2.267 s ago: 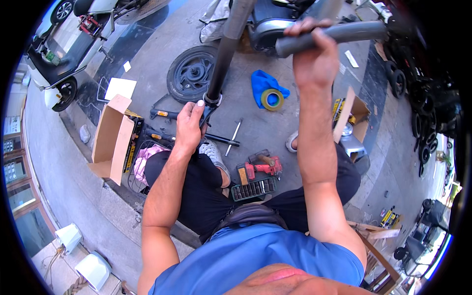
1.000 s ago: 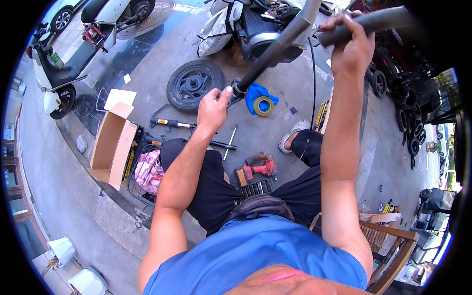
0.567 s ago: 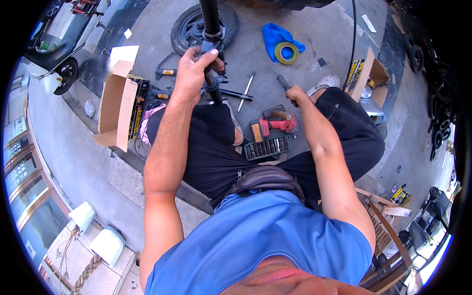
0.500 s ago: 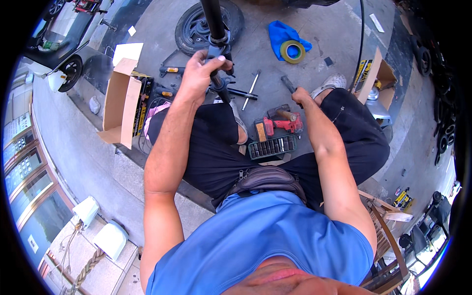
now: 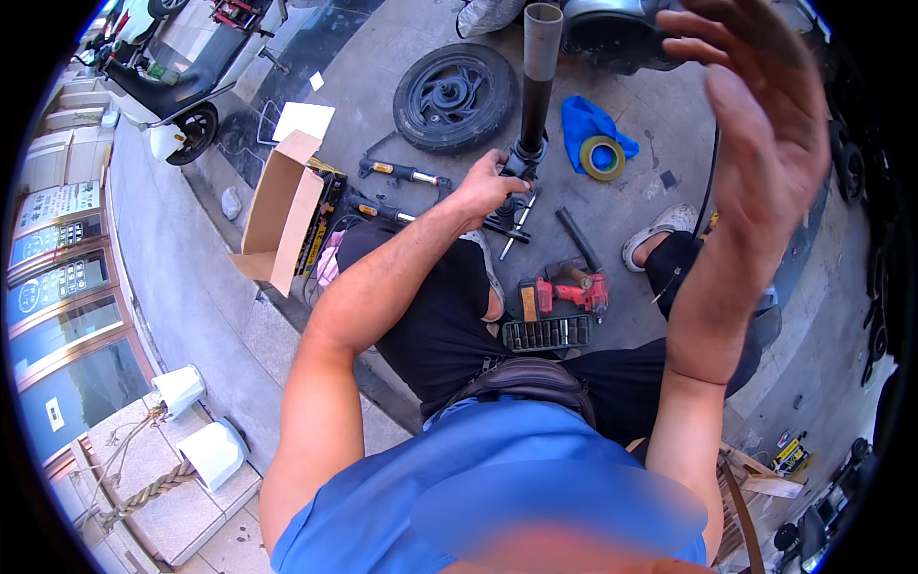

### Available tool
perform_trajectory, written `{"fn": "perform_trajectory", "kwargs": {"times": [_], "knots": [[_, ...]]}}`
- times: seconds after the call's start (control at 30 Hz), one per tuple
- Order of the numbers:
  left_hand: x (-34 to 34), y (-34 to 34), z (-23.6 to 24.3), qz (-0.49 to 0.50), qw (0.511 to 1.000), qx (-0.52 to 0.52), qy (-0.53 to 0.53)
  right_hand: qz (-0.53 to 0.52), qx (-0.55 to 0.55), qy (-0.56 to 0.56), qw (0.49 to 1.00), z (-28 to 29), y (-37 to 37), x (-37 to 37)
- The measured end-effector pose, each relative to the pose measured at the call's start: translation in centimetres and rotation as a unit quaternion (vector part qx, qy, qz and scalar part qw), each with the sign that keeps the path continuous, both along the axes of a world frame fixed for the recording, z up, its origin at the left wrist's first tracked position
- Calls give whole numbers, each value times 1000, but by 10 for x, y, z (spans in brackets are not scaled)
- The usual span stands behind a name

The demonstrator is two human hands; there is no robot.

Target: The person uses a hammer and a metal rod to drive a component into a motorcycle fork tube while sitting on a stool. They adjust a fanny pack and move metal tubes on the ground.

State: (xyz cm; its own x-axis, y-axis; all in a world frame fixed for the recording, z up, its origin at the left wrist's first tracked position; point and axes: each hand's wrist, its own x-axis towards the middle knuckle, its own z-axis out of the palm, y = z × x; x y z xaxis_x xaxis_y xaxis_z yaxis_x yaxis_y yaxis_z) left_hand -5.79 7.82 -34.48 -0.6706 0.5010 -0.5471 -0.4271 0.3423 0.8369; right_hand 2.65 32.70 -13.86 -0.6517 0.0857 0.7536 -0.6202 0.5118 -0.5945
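Above your left hand (image 5: 490, 188) the long tube (image 5: 536, 107) rises steeply, black along its lower stretch, scuffed grey at the top, its round hollow mouth facing up; a dark collar (image 5: 532, 149) rings it right beside your grip.

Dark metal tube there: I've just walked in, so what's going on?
The person's left hand grips the dark metal tube near its collar; the right hand is raised and open, holding nothing visible. On the ground, a dark bar and a socket set lie by a red cordless impact wrench, and a black wheel lies left of the tube.
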Motion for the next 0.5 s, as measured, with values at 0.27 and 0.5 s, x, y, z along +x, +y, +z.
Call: {"fn": "perform_trajectory", "kwargs": {"times": [0.27, 0.5], "knots": [[15, 0, -23, -33, 999, -30, 19, 182, 337, -161, 909, 109, -55, 92], [28, 13, -24, -43, 998, 49, -4, 51, 210, -276, 937, 100, -80, 33]]}}
